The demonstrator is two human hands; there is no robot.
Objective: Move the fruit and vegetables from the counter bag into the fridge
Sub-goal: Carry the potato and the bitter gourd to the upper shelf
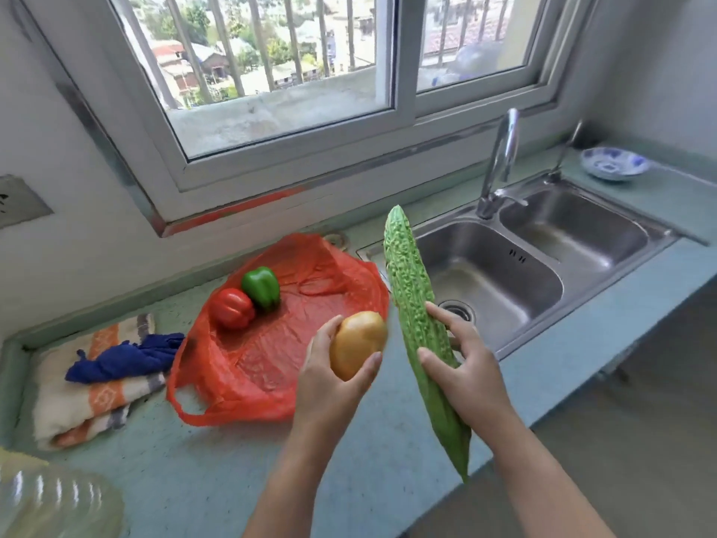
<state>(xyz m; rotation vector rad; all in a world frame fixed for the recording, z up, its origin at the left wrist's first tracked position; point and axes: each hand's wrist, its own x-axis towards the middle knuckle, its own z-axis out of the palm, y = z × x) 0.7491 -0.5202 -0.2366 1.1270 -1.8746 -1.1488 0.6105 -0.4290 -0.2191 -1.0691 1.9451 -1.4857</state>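
While your left hand (pixel 329 378) cups a yellow-brown potato (pixel 359 343), with fingers and thumb curled round it, your right hand (pixel 465 366) grips a long bitter gourd (pixel 411 289) round its lower half. The thumb lies across the front of the gourd and the fingers wrap behind it. You hold the gourd tilted, its blunt tip toward twelve o'clock and its thin tail toward five o'clock. Both are lifted above the green counter (pixel 201 471), the potato just beside the gourd at its nine o'clock; whether they touch cannot be told. At ten o'clock of your left hand the red plastic bag (pixel 271 363) lies spread open and flat on the counter. On its far left part sit a red pepper (pixel 231 307) and a green pepper (pixel 261 286). They touch, the green one at one o'clock of the red. At nine o'clock of the bag a folded striped towel (pixel 89 386) carries a crumpled blue cloth (pixel 124 357), whose end reaches the bag's edge. At one o'clock of your right hand is the double steel sink (pixel 504 281), with its faucet (pixel 500 161) on the far rim. A blue-patterned bowl (pixel 615 163) stands on the counter at the sink's one o'clock.
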